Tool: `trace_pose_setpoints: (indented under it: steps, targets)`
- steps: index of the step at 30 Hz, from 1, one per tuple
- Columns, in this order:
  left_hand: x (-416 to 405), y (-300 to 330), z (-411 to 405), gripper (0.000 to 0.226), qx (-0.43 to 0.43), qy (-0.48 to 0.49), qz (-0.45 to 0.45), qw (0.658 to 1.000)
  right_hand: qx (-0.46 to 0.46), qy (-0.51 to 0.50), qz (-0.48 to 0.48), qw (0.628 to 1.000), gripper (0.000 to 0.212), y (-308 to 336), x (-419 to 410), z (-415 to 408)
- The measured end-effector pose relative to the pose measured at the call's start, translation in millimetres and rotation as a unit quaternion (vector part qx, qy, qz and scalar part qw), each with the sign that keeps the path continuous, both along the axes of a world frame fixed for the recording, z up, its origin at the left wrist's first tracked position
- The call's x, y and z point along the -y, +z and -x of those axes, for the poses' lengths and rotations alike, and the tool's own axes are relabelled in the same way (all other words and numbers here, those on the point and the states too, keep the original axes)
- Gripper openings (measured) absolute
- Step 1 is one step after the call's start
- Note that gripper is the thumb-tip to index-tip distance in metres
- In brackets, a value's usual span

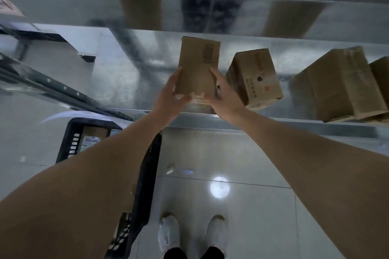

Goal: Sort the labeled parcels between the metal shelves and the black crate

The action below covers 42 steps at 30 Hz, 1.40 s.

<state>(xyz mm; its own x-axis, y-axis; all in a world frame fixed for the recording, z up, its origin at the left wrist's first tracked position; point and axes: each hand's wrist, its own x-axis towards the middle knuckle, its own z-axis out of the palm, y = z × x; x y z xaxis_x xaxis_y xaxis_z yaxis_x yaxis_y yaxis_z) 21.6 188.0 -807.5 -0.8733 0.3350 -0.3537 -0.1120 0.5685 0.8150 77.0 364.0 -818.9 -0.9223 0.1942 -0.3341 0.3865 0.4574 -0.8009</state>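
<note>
At frame centre, over the metal shelf (pixel 134 73), the left hand (pixel 168 99) and right hand (pixel 221 94) clasp a small cardboard parcel (pixel 197 67) by its lower side edges; it looks light, stiff and dry, best held by opposite faces.

Bare forearms, white shoes (pixel 168 234), dark trousers (pixel 174 254)

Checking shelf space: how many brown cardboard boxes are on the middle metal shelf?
4: one held in both hands, one right beside it, a larger one further right, one cut off at the edge.
</note>
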Motion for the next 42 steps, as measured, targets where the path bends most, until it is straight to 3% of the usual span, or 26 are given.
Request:
trace_pose_setpoints:
  steps: [5,10,14,19,24,32,36,38,42]
  targets:
    - [-1,4,-2,0.102,0.035,0.05,-0.011,0.998,0.008,-0.043,0.043,0.998,0.102,10,-2,6]
    - [7,11,-15,0.118,0.078,0.05,0.021,0.996,0.051,-0.064,0.021,0.996,0.104,28,3,-2]
    - [15,27,-27,0.099,0.092,0.047,0.006,0.995,0.078,-0.055,0.013,0.995,0.091,40,14,-13]
    - [22,55,-45,0.064,0.144,0.114,-0.042,0.982,0.075,-0.114,0.092,0.986,0.084,62,18,-39]
    - [25,81,-58,0.06,0.146,0.127,-0.025,0.981,0.079,-0.157,0.144,0.974,0.07,86,24,-52]
    - [26,127,-78,0.09,0.201,0.182,-0.087,0.958,0.073,-0.196,0.191,0.959,0.076,121,32,-64]
    - [35,148,-91,0.054,0.185,0.201,-0.094,0.957,0.108,-0.161,0.222,0.956,0.068,143,31,-82]
    - [40,160,-96,0.048,0.188,0.198,-0.106,0.956,0.114,-0.132,0.24,0.955,0.075,157,28,-91]
    - [56,191,-107,0.071,0.209,0.183,-0.13,0.952,0.132,-0.087,0.235,0.959,0.093,182,21,-107]
